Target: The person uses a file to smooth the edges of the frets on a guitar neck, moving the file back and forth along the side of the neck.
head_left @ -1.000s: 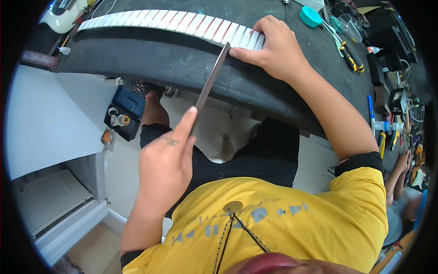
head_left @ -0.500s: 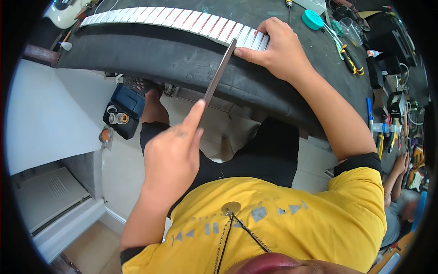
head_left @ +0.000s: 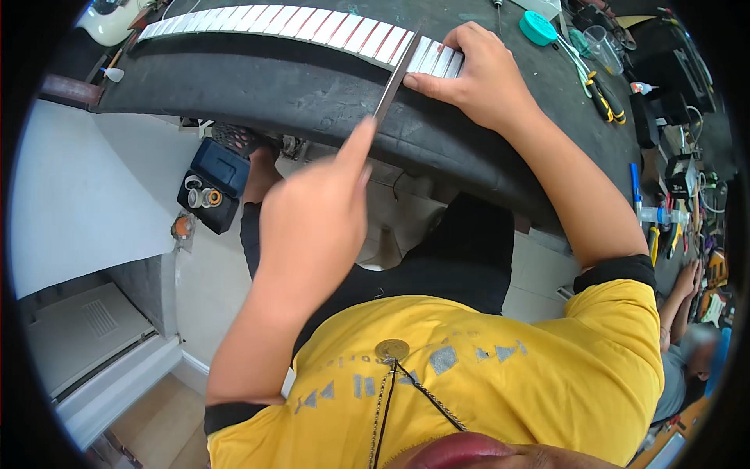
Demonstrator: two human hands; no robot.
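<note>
A long guitar neck [head_left: 344, 31] lies across the bench, its face covered in white strips with thin reddish lines between them. My left hand [head_left: 316, 215] is closed round the near end of a slim metal file [head_left: 396, 78], index finger stretched along it. The file's far part rests across the neck, close to its right end. Over that right end my right hand [head_left: 488, 82] is clamped, thumb on the near edge and fingers on the far edge, just right of the file. The file's handle end is hidden inside my left hand.
The dark padded bench [head_left: 258, 86] curves across the top. Right of my right hand lie a turquoise round container [head_left: 537, 28] and yellow-black pliers [head_left: 605, 98]. An open black case [head_left: 209, 191] with rolls stands below left. Another person's hands [head_left: 687, 280] show at far right.
My left hand has pushed the file forward and to the right, so its tip now reaches past the neck's far edge. My right hand stays on the neck's end.
</note>
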